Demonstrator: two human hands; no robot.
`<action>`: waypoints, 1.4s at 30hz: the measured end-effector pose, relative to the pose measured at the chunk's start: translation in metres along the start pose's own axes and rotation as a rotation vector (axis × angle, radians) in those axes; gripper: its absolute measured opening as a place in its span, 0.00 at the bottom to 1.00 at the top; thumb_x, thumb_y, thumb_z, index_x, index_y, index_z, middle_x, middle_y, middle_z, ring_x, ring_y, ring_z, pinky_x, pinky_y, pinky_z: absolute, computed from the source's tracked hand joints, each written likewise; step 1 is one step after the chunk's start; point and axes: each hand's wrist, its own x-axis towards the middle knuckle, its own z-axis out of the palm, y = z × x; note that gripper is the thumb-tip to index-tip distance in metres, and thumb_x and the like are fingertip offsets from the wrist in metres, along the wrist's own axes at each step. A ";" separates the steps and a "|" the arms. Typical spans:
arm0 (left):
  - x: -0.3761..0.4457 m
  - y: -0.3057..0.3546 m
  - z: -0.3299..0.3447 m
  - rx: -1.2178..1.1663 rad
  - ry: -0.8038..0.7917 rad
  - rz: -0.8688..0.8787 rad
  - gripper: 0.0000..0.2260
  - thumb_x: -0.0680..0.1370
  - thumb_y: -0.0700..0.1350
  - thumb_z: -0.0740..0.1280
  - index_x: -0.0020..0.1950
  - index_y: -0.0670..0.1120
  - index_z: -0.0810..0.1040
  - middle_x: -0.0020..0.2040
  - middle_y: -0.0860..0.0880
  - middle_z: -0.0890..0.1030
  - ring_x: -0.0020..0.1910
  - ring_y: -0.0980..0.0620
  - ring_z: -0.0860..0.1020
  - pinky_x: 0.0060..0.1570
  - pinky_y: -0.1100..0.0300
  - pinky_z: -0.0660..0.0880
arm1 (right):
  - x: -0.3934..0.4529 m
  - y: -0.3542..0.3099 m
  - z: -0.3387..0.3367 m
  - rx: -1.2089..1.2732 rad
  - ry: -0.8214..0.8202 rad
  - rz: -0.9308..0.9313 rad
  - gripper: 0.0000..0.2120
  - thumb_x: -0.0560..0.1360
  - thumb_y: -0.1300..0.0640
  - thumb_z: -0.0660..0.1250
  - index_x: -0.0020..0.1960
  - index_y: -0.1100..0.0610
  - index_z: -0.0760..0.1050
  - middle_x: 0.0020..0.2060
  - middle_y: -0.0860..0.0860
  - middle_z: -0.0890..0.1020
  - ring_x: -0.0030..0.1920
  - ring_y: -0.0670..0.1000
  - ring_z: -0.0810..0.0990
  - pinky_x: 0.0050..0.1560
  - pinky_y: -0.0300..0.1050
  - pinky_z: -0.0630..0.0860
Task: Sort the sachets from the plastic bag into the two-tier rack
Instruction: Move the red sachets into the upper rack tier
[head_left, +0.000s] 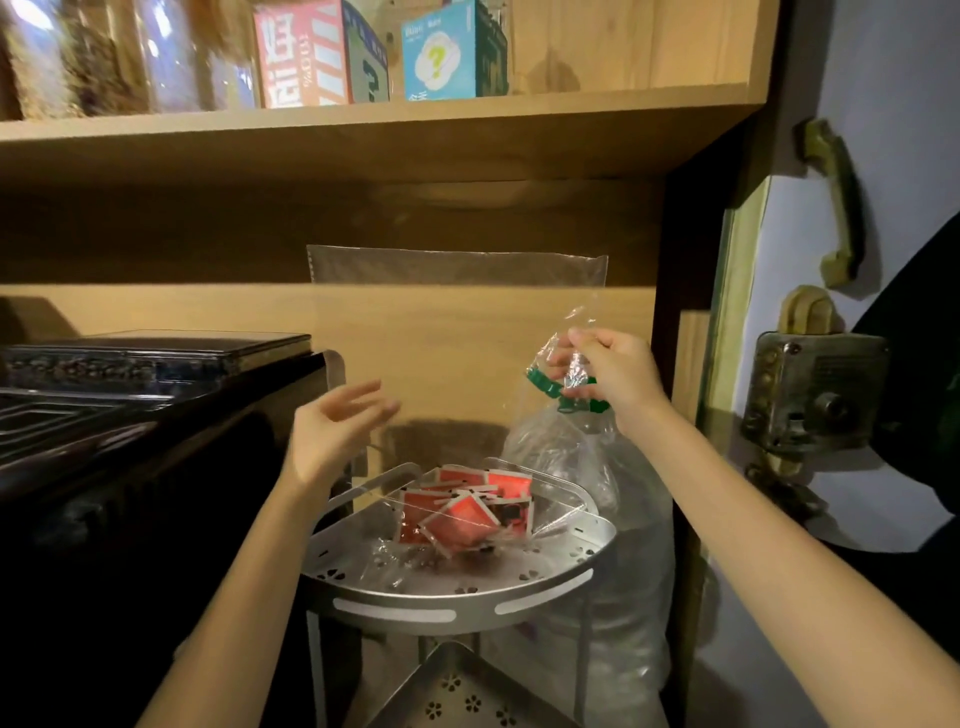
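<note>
A clear plastic bag (457, 332) hangs upright over the silver two-tier rack (457, 597), its bottom resting in the upper tier. Several red sachets (462, 514) lie piled in the bag's bottom there. My right hand (610, 371) pinches the bag's right edge, about halfway up. My left hand (337, 431) hovers open at the bag's left side, fingers spread, holding nothing. The rack's lower tier (457, 691) shows at the bottom edge, with nothing visible on it.
A large water bottle with a green cap (582, 519) stands right behind the rack. A black appliance (156, 441) fills the left. A wooden shelf (363, 130) overhead carries boxes and jars. A wooden post (691, 364) and an old telephone bound the right.
</note>
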 end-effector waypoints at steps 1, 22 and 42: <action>-0.004 -0.008 0.001 0.049 -0.032 -0.021 0.13 0.70 0.42 0.72 0.54 0.44 0.80 0.44 0.48 0.82 0.43 0.51 0.80 0.42 0.61 0.74 | 0.000 0.000 -0.001 0.003 0.004 0.022 0.10 0.78 0.56 0.61 0.49 0.61 0.79 0.37 0.52 0.82 0.35 0.45 0.80 0.28 0.36 0.77; 0.017 -0.007 0.007 0.023 0.092 0.089 0.05 0.73 0.41 0.69 0.45 0.41 0.82 0.27 0.57 0.82 0.30 0.60 0.81 0.32 0.65 0.75 | -0.032 0.041 -0.009 0.045 -0.254 0.221 0.09 0.75 0.66 0.64 0.54 0.65 0.76 0.42 0.57 0.83 0.36 0.48 0.83 0.35 0.37 0.81; 0.021 0.063 -0.004 -0.072 0.040 0.159 0.02 0.73 0.44 0.68 0.42 0.47 0.81 0.30 0.55 0.84 0.32 0.58 0.82 0.31 0.67 0.76 | -0.013 -0.013 -0.019 0.134 -0.155 0.030 0.08 0.78 0.62 0.60 0.51 0.58 0.77 0.39 0.53 0.82 0.38 0.48 0.82 0.40 0.42 0.81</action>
